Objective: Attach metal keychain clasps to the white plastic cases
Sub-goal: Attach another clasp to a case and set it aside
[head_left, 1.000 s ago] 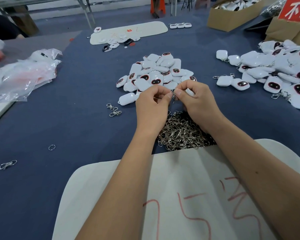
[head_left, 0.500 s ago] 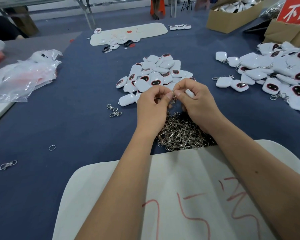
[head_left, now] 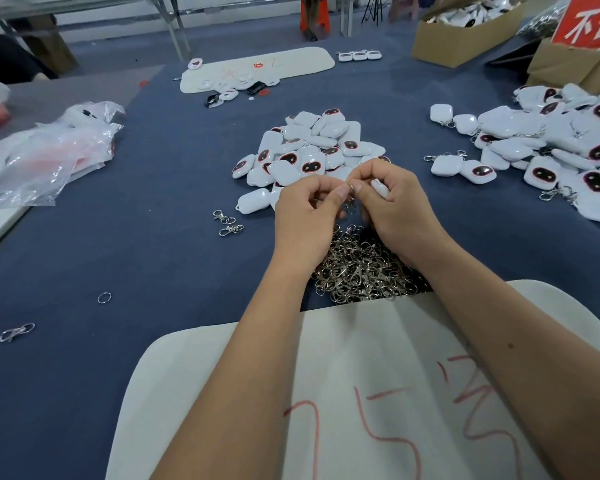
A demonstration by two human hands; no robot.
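Over the blue surface [head_left: 146, 237] the person's two hands meet above a heap of metal clasps [head_left: 361, 268]. The left hand [head_left: 309, 216] has its fingers curled, thumb and forefinger pinching a small clasp [head_left: 351, 199] that hangs between the two hands. The right hand [head_left: 392, 202] curls its fingers round a white case [head_left: 380, 187], of which only one rounded end shows, while its thumb and forefinger tips close on the top of the same clasp. So both grips are clamped: the left on the clasp, the right on the case.

Just beyond the hands lies a pile of white cases [head_left: 312, 150], several showing dark oval faces. To the right, well apart, a wider spread of cases with clasps fitted [head_left: 551, 150] covers the surface. Two loose clasps [head_left: 227, 223] lie left of the hands, and a single ring [head_left: 104, 297] farther left. A white board with red marks [head_left: 378, 393] lies under the forearms.
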